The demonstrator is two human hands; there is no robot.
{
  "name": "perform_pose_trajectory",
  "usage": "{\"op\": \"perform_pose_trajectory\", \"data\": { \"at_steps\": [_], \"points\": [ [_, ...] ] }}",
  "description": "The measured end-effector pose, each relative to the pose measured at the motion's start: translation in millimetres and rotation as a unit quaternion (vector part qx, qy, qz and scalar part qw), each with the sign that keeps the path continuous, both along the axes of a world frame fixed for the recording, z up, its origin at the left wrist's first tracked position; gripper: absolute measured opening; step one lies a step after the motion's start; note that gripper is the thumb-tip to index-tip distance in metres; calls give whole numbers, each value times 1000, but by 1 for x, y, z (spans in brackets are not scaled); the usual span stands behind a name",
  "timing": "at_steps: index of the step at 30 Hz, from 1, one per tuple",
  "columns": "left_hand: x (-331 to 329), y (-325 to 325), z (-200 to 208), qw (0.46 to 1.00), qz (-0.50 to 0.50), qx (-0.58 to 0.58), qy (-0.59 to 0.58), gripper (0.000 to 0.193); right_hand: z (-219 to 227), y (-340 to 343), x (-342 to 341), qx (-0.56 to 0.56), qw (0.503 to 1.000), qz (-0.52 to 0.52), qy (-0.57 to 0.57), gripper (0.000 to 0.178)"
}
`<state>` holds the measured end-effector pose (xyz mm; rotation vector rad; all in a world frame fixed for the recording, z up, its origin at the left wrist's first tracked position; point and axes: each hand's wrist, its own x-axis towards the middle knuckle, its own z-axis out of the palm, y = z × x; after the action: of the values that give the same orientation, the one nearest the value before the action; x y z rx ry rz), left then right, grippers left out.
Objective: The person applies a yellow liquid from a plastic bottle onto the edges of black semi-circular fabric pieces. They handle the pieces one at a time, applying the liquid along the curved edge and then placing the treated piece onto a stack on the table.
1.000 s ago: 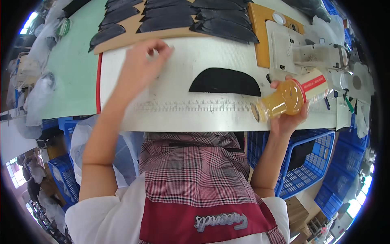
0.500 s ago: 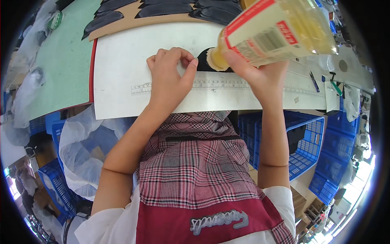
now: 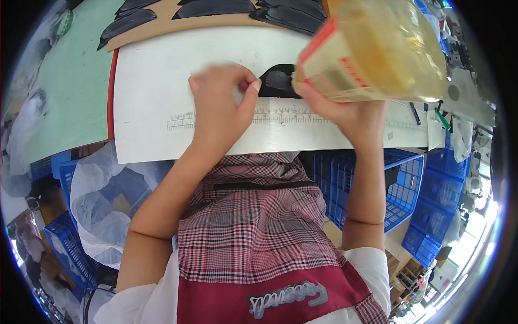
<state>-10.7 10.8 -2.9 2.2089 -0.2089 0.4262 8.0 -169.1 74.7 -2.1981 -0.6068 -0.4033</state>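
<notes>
My left hand (image 3: 222, 108) pinches the left tip of a flat black curved piece (image 3: 278, 81) between thumb and forefinger. A greyish smear shows on the middle of that piece. Wrapped around a tipped, clear plastic bottle of yellowish liquid (image 3: 388, 48) is my right hand (image 3: 353, 120). The bottle's red and cream label faces me, and its mouth end points down and left, over the right part of the black piece. The bottle itself hides that part and most of the mouth.
Black curved pieces (image 3: 216, 9) lie in rows on a brown board (image 3: 178, 24) at the back. A printed ruler scale (image 3: 280, 116) runs along the white worktop (image 3: 151, 86). A pen (image 3: 414, 113) lies at the right. Blue crates (image 3: 402, 186) stand below, right; a plastic-lined bin (image 3: 94, 200), left.
My right hand has shifted the bottle right along the piece and turned its base toward me, uncovering the greyish smear. My left hand keeps its pinch on the tip.
</notes>
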Motion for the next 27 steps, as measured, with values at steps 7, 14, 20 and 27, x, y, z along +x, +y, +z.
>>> {"op": "perform_pose_trajectory", "data": {
  "at_steps": [7, 14, 20, 27],
  "points": [
    [-1, -1, 3, 1000, 14, 11, 25, 7, -10, -82, -15, 52, 983, -169, 55, 41],
    [-1, -1, 2, 1000, 6, 21, 19, 7, -4, -87, -6, 188, 966, -171, 42, 29],
    [-1, 0, 1, 1000, 2, 3, 8, 7, -11, 14, 26, 136, 990, 20, -15, 38],
    [0, -2, 2, 1000, -9, 13, 14, 7, -6, 1, 17, 49, 998, -30, 23, 36]
  ]
}}
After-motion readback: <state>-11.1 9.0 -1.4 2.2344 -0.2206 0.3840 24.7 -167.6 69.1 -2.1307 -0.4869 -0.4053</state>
